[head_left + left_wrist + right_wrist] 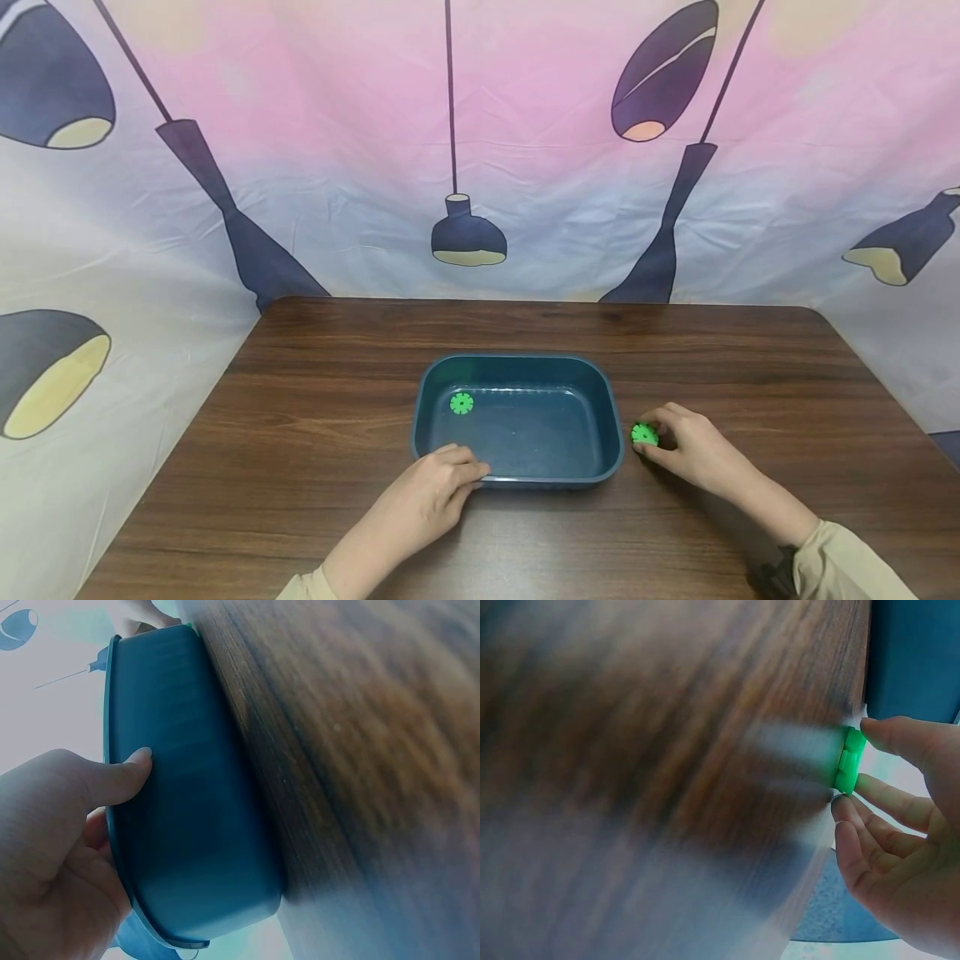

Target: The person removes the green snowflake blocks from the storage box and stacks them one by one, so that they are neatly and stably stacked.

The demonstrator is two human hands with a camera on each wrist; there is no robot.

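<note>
A dark teal plastic basin (540, 437) stands on the wooden table. My left hand (431, 496) grips its near rim at the left, the thumb (124, 778) against the outer wall and the other fingers over the inner side. Inside the basin, toward the back left, lies a green notched plastic disc (462, 403) with a small centre hole. Just right of the basin, my right hand (697, 446) pinches a second green notched disc (850, 761) between thumb and fingers. This disc lies flat at the tabletop, partly hidden by the fingers in the head view.
The brown wooden table (322, 375) extends on all sides of the basin. Behind it hangs a cloth backdrop (375, 167) printed with dark lamps, meeting the table's back edge.
</note>
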